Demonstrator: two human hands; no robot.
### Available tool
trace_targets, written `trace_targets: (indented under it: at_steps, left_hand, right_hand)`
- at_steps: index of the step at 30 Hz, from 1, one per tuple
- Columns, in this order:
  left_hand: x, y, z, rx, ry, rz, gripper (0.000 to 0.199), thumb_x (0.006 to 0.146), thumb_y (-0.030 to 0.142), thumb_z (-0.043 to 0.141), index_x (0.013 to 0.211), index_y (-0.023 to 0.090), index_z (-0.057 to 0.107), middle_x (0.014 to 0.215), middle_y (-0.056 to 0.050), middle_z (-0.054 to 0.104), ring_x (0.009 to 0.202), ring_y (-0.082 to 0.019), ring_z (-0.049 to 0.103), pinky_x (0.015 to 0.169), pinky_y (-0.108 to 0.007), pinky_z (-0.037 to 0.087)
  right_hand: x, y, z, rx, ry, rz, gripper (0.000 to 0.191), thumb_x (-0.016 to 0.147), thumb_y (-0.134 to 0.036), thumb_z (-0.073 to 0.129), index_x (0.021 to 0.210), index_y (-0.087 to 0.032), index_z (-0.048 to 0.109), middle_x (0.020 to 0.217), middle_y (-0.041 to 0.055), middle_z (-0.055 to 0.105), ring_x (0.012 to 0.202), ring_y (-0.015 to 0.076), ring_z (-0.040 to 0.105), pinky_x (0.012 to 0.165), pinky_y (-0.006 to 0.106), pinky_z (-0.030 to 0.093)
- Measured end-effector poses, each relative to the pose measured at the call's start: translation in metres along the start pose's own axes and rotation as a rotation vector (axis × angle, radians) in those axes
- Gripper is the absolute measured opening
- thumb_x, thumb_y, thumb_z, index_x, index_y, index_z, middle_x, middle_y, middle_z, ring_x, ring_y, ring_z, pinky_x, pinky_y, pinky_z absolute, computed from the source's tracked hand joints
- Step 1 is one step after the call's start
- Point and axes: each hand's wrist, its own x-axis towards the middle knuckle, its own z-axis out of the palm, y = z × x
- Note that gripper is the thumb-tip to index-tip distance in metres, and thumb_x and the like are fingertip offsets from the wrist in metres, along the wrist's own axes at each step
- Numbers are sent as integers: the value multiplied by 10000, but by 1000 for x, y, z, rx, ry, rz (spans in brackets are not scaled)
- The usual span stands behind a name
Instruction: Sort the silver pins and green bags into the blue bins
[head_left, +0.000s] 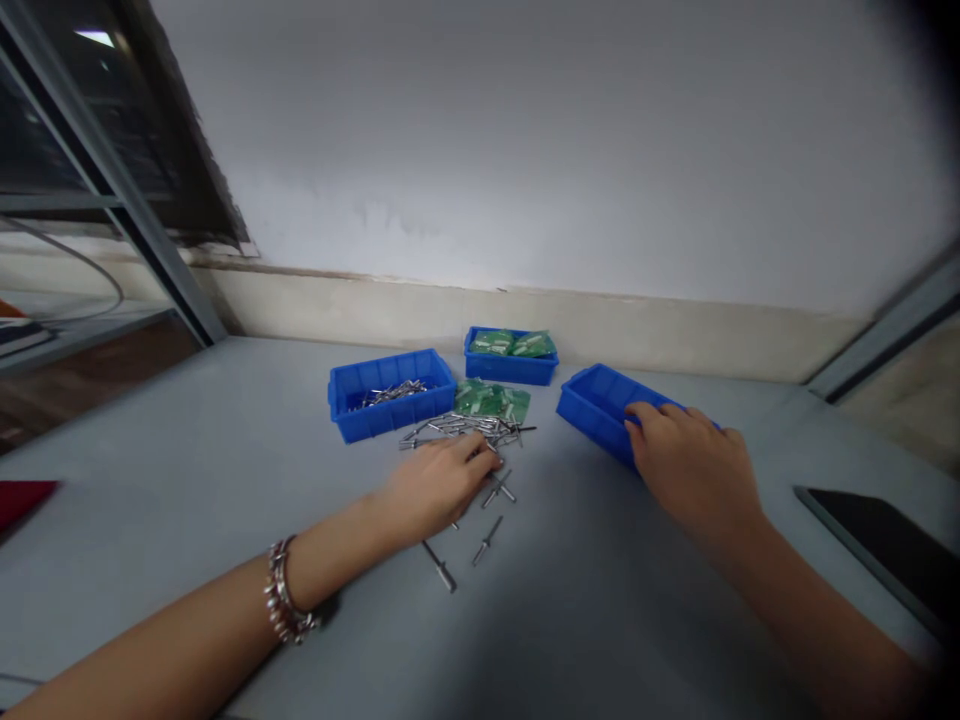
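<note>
My left hand (442, 480), with a bracelet at the wrist, lies on the near side of a loose pile of metal rivets (480, 428), its fingers curled down; what they pinch, if anything, is hidden. Several single rivets (487, 541) are scattered on the grey table nearer to me. On the right, my right hand (690, 465) grips the near rim of a blue bin (596, 415), whose inside is partly covered by the hand. To the left of the pile stands another blue bin (394, 412) with rivets in it.
A third blue bin (511, 370) by the wall holds green packets. Another green packet (491, 400) lies before it. A dark flat device (885, 550) rests at the right, a red object (22, 505) at the left edge. Metal frame posts stand both sides.
</note>
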Motion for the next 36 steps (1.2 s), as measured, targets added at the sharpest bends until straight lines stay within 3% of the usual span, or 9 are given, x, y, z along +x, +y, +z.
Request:
trace_targets:
  at_steps: [8, 11, 15, 20, 28, 33, 36]
  left_hand:
    - [-1, -2, 4, -14, -2, -3, 220, 878, 180, 370, 1058, 172, 497, 930, -73, 540, 780, -183, 564, 644, -287, 464]
    - [-2, -3, 7, -6, 15, 11, 219, 876, 173, 372, 1058, 178, 493, 921, -66, 537, 769, -181, 558, 630, -282, 456]
    - [-2, -4, 7, 0, 35, 19, 213, 877, 167, 370, 1042, 179, 505, 901, -62, 538, 752, -170, 545, 633, -277, 442]
    - [-3, -2, 7, -4, 39, 34, 206, 876, 169, 367, 1028, 178, 506, 880, -53, 542, 736, -161, 541, 614, -263, 432]
    - [-3, 0, 7, -65, 74, 77, 205, 888, 207, 346, 1007, 172, 510, 860, -53, 535, 745, -158, 527, 643, -262, 424]
    - [-4, 2, 2, -81, 88, 115, 256, 856, 351, 419, 991, 157, 516, 878, -66, 520, 776, -180, 523, 664, -283, 429]
    - [-4, 3, 2, -66, 64, 107, 226, 857, 320, 413, 983, 164, 517, 870, -57, 521, 759, -179, 529, 644, -283, 428]
  right_hand:
    - [1, -6, -2, 9, 114, -34, 195, 834, -239, 410, 908, -183, 581, 781, 104, 583, 733, 255, 503, 525, 313, 236]
    - [2, -17, -5, 148, 168, -122, 194, 841, -242, 416, 910, -189, 590, 828, 100, 579, 767, 249, 501, 564, 332, 267]
    - [-6, -41, -13, 460, 47, -325, 152, 832, -221, 467, 924, -197, 586, 869, 67, 576, 820, 223, 506, 662, 353, 331]
    - [-18, -63, -14, 572, -127, -444, 130, 818, -197, 503, 923, -197, 579, 877, 59, 568, 870, 222, 520, 733, 379, 387]
    - [-18, -67, -12, 606, -152, -456, 101, 828, -168, 481, 815, -181, 580, 826, 49, 566, 839, 201, 534, 742, 373, 431]
    - [-18, -68, -11, 610, -118, -462, 106, 822, -169, 467, 790, -183, 566, 812, 53, 565, 811, 194, 539, 721, 352, 451]
    - [-19, -68, -10, 610, -120, -457, 99, 811, -162, 472, 793, -185, 566, 812, 52, 564, 817, 196, 537, 722, 348, 451]
